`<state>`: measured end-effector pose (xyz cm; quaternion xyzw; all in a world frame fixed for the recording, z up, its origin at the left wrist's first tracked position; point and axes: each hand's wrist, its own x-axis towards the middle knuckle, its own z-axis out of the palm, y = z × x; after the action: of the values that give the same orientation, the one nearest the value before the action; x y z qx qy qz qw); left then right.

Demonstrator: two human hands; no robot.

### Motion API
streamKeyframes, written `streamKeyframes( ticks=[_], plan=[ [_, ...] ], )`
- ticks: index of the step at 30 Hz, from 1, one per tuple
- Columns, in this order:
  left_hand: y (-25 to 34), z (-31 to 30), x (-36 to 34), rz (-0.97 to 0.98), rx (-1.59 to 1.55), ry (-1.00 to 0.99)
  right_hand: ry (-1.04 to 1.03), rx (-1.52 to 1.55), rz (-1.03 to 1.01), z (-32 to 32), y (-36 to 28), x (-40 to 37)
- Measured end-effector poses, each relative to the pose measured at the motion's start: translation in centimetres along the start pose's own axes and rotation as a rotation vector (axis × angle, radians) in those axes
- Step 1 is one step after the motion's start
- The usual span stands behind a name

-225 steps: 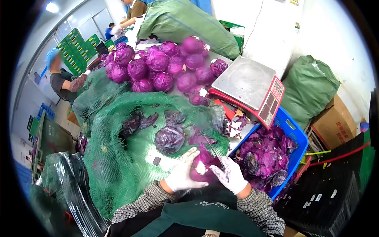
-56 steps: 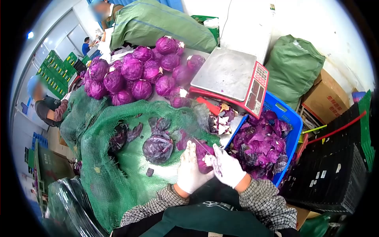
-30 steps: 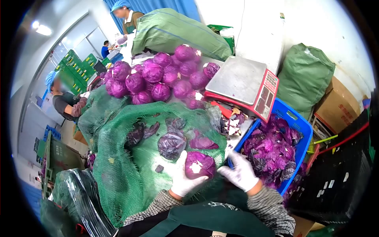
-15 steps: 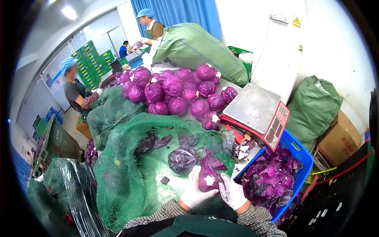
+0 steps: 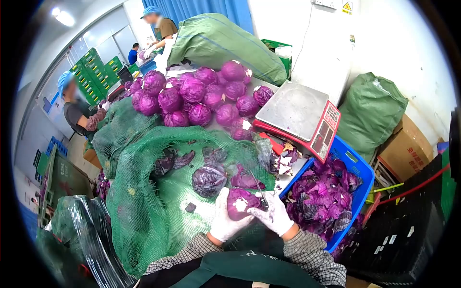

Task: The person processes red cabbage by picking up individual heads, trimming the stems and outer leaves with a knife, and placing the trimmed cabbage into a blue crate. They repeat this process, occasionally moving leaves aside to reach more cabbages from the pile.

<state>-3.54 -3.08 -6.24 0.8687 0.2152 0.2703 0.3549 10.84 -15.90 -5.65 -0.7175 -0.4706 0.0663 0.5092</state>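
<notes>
A trimmed red cabbage (image 5: 240,204), its pale cut stem facing me, rests in my white-gloved left hand (image 5: 223,221), fingers wrapped round its left side. My right hand (image 5: 273,216), also gloved, is closed on a knife (image 5: 262,196) whose thin blade points away from me. The right thumb reaches to the cabbage's side. Just beyond, a darker whole cabbage (image 5: 209,181) lies on a green mesh bag (image 5: 137,211), with a loose purple leaf (image 5: 246,177) beside it. The knife's handle is mostly hidden by my fingers.
A blue crate (image 5: 367,185) full of purple leaves (image 5: 326,201) stands at my right. Behind it sits a red-edged scale (image 5: 295,110). Several cabbages (image 5: 192,90) are piled at the back, before a green sack (image 5: 225,48). Co-workers (image 5: 79,113) stand at the left and back.
The camera view has shifted, moving the scene left and up. My right hand has turned and lifted off the cabbage's lower side, and the knife shows more clearly. The left hand still holds the cabbage.
</notes>
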Motion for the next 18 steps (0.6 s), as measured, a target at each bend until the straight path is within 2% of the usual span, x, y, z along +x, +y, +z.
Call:
streamKeyframes(
  ticks=[1, 3, 4, 7, 8, 9, 10, 11, 12, 13, 15, 17, 18],
  plan=[
    [-0.1, 0.0, 0.1, 0.003, -0.008, -0.006, -0.014, 0.162, 0.056, -0.2, 0.0, 0.4],
    [0.0, -0.2, 0.4, 0.009, -0.004, -0.014, -0.109, 0.207, 0.197, -0.7, 0.7, 0.6],
    [0.3, -0.3, 0.5, 0.013, 0.005, -0.016, -0.044, 0.071, 0.068, -0.3, 1.0, 0.4],
    [0.0, -0.2, 0.4, -0.040, -0.057, -0.004, 0.036, -0.337, -0.020, -0.2, 0.2, -0.7],
    [-0.5, -0.3, 0.3, -0.067, -0.089, 0.000, 0.117, -0.345, -0.053, -0.2, 0.5, -0.9],
    [-1.8, 0.0, -0.1, -0.128, -0.223, 0.034, 0.171, -0.352, 0.005, 0.2, 1.5, -1.4],
    [-1.8, -0.7, 0.0, -0.289, -0.495, 0.025, 0.141, -0.267, 0.074, 1.4, 5.6, -3.3],
    [-1.8, -1.2, 0.4, -0.446, -0.765, 0.015, 0.151, -0.293, 0.045, 0.7, 5.3, -3.6],
    [-2.0, -1.3, 0.2, -0.530, -1.167, -0.030, 0.161, -0.319, 0.017, 0.0, 4.9, -4.0],
    [-2.2, -1.4, -0.4, -0.661, -1.422, -0.059, 0.241, -0.321, -0.061, -0.3, 4.9, -4.3],
    [-3.9, -0.9, -2.1, -0.748, -1.816, -0.109, 0.259, -0.354, 0.062, -2.3, 5.0, -5.5],
    [-2.1, -1.7, -1.2, -0.794, -1.749, -0.066, 0.346, -0.350, 0.101, -5.2, 5.6, -5.5],
    [-1.1, -1.7, -0.5, -0.712, -1.666, -0.028, 0.355, -0.361, 0.197, -6.6, 5.8, -5.3]
  ],
)
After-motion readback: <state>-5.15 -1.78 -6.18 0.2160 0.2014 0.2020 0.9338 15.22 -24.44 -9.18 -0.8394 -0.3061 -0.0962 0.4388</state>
